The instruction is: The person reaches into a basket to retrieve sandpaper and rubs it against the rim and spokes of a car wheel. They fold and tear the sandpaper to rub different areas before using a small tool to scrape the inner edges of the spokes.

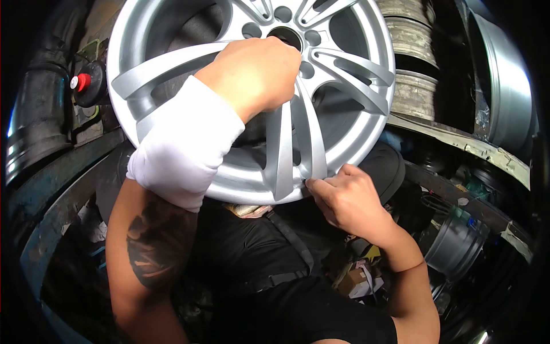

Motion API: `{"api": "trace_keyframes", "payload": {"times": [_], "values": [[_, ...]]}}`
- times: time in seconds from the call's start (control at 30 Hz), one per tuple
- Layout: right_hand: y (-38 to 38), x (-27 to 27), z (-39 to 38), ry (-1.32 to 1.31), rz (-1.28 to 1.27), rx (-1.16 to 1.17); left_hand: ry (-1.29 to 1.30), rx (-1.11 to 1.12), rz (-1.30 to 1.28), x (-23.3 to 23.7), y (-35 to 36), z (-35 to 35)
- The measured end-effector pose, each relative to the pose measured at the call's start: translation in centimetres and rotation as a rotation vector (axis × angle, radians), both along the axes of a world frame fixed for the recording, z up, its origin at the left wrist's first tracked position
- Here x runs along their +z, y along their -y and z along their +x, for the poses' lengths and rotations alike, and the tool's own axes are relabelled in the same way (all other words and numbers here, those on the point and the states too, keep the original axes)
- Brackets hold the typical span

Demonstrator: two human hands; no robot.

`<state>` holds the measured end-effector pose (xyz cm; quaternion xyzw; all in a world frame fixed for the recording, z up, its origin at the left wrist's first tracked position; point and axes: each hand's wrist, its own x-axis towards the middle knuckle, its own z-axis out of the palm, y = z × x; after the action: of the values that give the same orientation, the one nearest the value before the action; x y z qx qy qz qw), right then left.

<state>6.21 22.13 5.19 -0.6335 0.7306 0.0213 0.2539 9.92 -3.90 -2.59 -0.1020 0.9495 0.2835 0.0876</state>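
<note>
A silver alloy wheel rim (349,97) with split spokes stands upright in front of me, resting on my lap. My left hand (258,71), with a white sleeve over the forearm, is closed around the spokes beside the centre hole. My right hand (344,198) is at the rim's lower edge, its fingers pinched against the foot of a spoke; whether something small is in the pinch is too fine to tell.
Stacked worn rims (412,63) stand behind on the right, and another bare rim (458,241) lies low on the right. A black can with a red cap (86,83) sits at the left. Dark tyres and clutter surround my legs.
</note>
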Motion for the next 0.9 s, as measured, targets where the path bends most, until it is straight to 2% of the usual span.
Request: {"api": "trace_keyframes", "payload": {"times": [0.07,0.17,0.33,0.43,0.6,0.73,0.9], "values": [[-0.5,0.0,-0.1,0.032,0.113,-0.021,0.002,0.010,-0.006,-0.1,0.3,0.1],[0.5,-0.9,0.5,0.069,0.004,-0.041,0.014,-0.001,-0.011,0.0,0.0,-0.2],[0.0,-0.7,-0.3,0.105,0.080,-0.102,-0.015,0.002,-0.017,-0.2,0.0,0.1],[0.0,-1.8,1.2,0.203,-0.032,-0.134,-0.055,0.015,-0.001,-0.3,-0.1,0.0],[-0.2,-0.7,0.3,0.097,0.098,-0.122,-0.175,0.027,0.111,0.0,-0.8,0.3],[-1.0,-1.1,-0.3,0.222,-0.120,-0.238,-0.198,0.004,0.165,-0.1,-1.5,0.1],[-1.8,0.0,0.2,-0.007,-0.103,-0.242,-0.171,0.007,0.139,-0.4,-1.5,-0.1]]}}
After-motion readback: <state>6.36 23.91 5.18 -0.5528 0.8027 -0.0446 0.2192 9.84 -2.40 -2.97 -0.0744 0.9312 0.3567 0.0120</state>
